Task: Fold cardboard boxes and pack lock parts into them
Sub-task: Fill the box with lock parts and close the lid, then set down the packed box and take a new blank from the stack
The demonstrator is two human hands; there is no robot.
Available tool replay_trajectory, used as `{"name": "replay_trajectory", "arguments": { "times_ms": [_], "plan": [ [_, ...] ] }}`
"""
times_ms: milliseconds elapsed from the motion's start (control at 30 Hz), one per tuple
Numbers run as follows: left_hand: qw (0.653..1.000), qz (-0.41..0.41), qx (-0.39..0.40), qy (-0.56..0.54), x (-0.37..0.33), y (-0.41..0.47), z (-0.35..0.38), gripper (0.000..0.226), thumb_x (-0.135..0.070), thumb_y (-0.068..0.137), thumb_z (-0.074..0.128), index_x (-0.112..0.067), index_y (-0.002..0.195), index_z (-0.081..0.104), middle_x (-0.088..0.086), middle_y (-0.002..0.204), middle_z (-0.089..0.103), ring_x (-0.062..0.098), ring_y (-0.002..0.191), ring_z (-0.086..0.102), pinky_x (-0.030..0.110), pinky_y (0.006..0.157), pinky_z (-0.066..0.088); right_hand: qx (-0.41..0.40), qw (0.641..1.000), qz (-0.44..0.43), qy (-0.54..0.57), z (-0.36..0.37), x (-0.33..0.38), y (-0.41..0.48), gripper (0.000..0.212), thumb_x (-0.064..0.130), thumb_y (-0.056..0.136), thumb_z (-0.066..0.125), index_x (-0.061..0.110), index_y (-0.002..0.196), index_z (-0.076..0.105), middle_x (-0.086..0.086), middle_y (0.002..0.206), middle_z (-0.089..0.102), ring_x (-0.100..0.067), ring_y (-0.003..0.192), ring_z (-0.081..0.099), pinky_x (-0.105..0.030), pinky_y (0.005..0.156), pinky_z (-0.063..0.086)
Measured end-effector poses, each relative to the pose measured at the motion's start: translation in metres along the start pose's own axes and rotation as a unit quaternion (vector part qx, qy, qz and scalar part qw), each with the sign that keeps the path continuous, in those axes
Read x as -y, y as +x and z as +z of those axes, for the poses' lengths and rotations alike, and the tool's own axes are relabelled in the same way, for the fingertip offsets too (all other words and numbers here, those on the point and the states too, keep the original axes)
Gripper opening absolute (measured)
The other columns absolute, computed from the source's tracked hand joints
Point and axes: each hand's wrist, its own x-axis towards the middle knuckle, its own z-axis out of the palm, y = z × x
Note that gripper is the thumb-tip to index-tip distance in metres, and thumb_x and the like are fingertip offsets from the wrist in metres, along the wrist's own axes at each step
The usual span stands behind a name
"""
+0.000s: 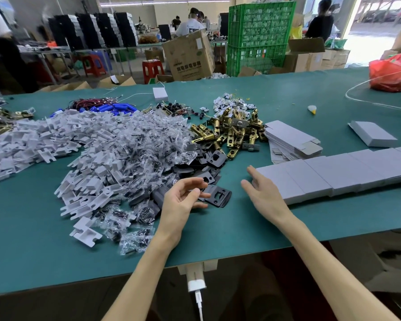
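held the left hand point(183, 200) palm-up over the near edge of the black plates point(206, 162), its fingers point(192, 181) loosely curled and apart, gripping nothing, just beside one black plate point(220, 197) lying flat on the green tabletop point(33, 239). held the right hand point(265, 193) with fingers straight and spread at the left end of a row of folded grey boxes point(333, 173), contact impossible to tell. saw brass latches point(232, 133) and a stack of flat box blanks point(289, 141) farther off, bagged screws point(144, 156) and white inserts point(44, 140) heaped to the left, one more folded box point(373, 134) alone at far right.
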Motion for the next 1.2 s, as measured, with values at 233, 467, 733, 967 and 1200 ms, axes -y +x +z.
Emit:
{"name": "replay_trajectory", "arguments": {
  "times_ms": [233, 467, 733, 967, 1200],
  "plan": [
    [1.0, -0.006, -0.007, -0.003, 0.0, -0.002, -0.004, 0.022, 0.002, 0.104, 0.055, -0.007, 0.118, 0.07, 0.013, 0.111, 0.076, 0.03, 0.098, 0.076, 0.033, 0.078, 0.063, 0.008, 0.999, -0.019, -0.026, -0.003, -0.008, 0.003, 0.06, 0.024, 0.106, 0.053, 0.014, 0.16, 0.03, 0.002, 0.167, 0.028, -0.021, 0.149, 0.036, -0.029, 0.12, 0.027],
    [1.0, -0.011, -0.01, -0.006, 0.0, -0.002, -0.004, 0.022, 0.002, 0.104, 0.055, -0.007, 0.116, 0.07, 0.014, 0.109, 0.076, 0.031, 0.096, 0.076, 0.032, 0.077, 0.063, -0.003, 1.0, -0.01, -0.023, -0.017, -0.017, 0.008, 0.057, 0.021, 0.104, 0.054, 0.013, 0.157, 0.036, 0.0, 0.161, 0.039, -0.021, 0.143, 0.045, -0.027, 0.115, 0.031],
    [1.0, -0.016, -0.014, 0.0, -0.001, -0.002, -0.002, 0.021, 0.003, 0.103, 0.055, -0.006, 0.116, 0.07, 0.014, 0.108, 0.076, 0.03, 0.093, 0.076, 0.034, 0.076, 0.063, -0.038, 0.999, 0.007, -0.024, -0.051, -0.036, 0.014, 0.05, 0.012, 0.101, 0.058, 0.01, 0.15, 0.048, -0.003, 0.151, 0.052, -0.023, 0.136, 0.052, -0.043, 0.121, 0.035],
    [1.0, -0.016, -0.008, 0.013, -0.003, -0.003, 0.0, 0.021, 0.003, 0.103, 0.055, -0.007, 0.114, 0.07, 0.011, 0.105, 0.076, 0.029, 0.091, 0.075, 0.034, 0.076, 0.063, -0.032, 0.994, -0.031, -0.095, -0.044, -0.037, 0.008, 0.05, 0.017, 0.102, 0.057, 0.014, 0.151, 0.048, 0.004, 0.157, 0.045, -0.018, 0.144, 0.043, -0.031, 0.122, 0.028],
    [1.0, -0.012, 0.004, 0.029, -0.004, -0.004, 0.001, 0.021, 0.002, 0.103, 0.056, -0.008, 0.115, 0.07, 0.008, 0.104, 0.077, 0.027, 0.091, 0.076, 0.033, 0.076, 0.063, -0.059, 0.986, -0.083, -0.131, -0.041, -0.016, 0.041, 0.039, 0.007, 0.102, 0.053, 0.005, 0.14, 0.056, -0.011, 0.14, 0.06, -0.027, 0.125, 0.058, -0.039, 0.113, 0.04]
  ]
}}
